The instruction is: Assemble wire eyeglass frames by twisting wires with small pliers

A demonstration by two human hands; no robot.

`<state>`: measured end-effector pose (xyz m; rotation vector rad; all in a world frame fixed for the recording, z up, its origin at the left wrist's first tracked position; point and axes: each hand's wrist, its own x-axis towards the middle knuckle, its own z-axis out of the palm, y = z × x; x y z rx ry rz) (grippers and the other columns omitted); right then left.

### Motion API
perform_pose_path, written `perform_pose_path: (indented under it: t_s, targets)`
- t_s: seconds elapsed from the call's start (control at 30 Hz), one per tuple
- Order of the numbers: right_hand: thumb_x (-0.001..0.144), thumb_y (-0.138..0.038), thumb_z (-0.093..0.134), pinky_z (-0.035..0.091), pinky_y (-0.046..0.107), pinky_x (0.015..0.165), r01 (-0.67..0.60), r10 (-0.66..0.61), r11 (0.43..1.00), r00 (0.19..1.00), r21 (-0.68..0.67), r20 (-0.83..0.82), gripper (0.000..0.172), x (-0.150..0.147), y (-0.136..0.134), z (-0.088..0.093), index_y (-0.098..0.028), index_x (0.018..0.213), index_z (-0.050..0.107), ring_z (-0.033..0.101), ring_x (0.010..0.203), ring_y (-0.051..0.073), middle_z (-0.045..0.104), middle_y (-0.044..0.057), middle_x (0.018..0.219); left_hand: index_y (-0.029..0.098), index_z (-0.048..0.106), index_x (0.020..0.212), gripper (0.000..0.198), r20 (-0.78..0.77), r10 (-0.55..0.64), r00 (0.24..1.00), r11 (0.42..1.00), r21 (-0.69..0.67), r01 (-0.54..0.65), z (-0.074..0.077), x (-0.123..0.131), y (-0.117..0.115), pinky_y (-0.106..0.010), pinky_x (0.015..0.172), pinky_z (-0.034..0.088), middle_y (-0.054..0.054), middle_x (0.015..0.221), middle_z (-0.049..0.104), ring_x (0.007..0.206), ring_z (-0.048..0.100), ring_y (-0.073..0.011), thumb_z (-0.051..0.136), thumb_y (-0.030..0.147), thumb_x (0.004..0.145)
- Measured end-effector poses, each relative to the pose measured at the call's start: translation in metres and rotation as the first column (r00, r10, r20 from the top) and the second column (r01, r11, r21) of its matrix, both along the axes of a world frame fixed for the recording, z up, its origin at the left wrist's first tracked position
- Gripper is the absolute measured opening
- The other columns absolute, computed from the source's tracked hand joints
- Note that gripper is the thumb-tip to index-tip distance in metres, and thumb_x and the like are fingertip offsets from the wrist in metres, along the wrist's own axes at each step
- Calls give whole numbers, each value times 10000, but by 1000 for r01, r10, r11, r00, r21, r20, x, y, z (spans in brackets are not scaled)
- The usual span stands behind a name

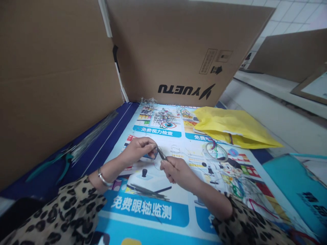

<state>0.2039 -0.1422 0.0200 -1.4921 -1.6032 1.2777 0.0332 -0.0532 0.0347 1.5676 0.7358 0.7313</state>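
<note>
My left hand (140,149) is closed in a pinch on what looks like a thin wire, its fingertips at the jaws of a pair of pliers. My right hand (175,169) is closed around these dark metal pliers (161,153), whose handles are mostly hidden in the palm. The jaws point up and left and meet the left fingertips. Below the hands, a bundle of short dark wires (148,191) lies on the printed sheet (143,216). To the right rests a round clear ring (216,151) with coloured strands on it.
Teal-handled pliers (65,166) lie at left beside a bundle of straight pale wires (95,136). Tangled wire pieces (165,117) sit at the back, more wire (245,190) at right. A yellow bag (235,126) and teal packet (293,183) flank them. Cardboard (184,44) walls stand behind and left.
</note>
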Motion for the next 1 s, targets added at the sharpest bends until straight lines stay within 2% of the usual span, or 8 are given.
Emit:
perform_pose_path:
  t_s: [0.13,0.23,0.4,0.53,0.8,0.9,1.0]
  targets:
    - [870,-386,378,349,163,401,-12,12,1000,1000,-1,-13,303,1,-1,-1,-163,735,534,443,403,61,481,-42,489,119,611,772,220,-22,-62,998,998,11,62,0,-3,2,-250,588,516,-42,665,646,585,613,-121,579,337,767]
    - [870,-394,374,364,161,388,-31,29,999,997,-30,-75,310,1,-1,-1,-161,737,530,439,386,59,472,-48,474,125,626,786,212,-44,-62,997,998,28,64,-1,-3,2,-249,596,521,-41,674,652,594,616,-122,577,330,769]
    - [857,-431,398,382,162,385,-53,28,987,986,-149,-164,330,0,-1,-1,-156,728,528,454,363,57,479,-54,449,149,638,745,180,-75,-41,996,997,59,45,-2,-3,2,-228,561,511,-27,671,647,563,610,-117,597,324,747]
    - [859,-438,404,368,166,377,-83,29,973,971,-218,-238,334,0,-2,2,-154,732,524,444,349,56,486,-55,446,159,645,737,179,-67,-49,997,999,20,51,-4,-3,4,-235,553,504,-38,656,650,558,604,-130,617,335,727]
    - [884,-430,357,396,159,427,-98,94,992,994,-80,-49,361,-1,-5,0,-154,775,563,506,431,58,499,-39,542,190,661,712,156,-82,-87,993,996,6,88,-10,-11,10,-235,518,476,-33,635,633,539,568,-138,641,344,699]
    - [888,-430,351,382,156,434,-126,128,990,992,-55,22,365,0,-5,-2,-157,791,573,508,445,61,511,-35,544,205,666,745,133,-109,-86,990,996,14,88,-15,-15,14,-232,538,475,-11,635,631,542,560,-118,605,323,738]
    - [890,-423,355,379,159,447,-141,141,990,989,-14,38,351,1,-4,-3,-165,803,577,512,459,65,517,-34,550,201,670,711,147,-83,-72,994,997,-13,71,-19,-16,15,-254,464,456,-33,592,621,491,539,-144,671,339,662]
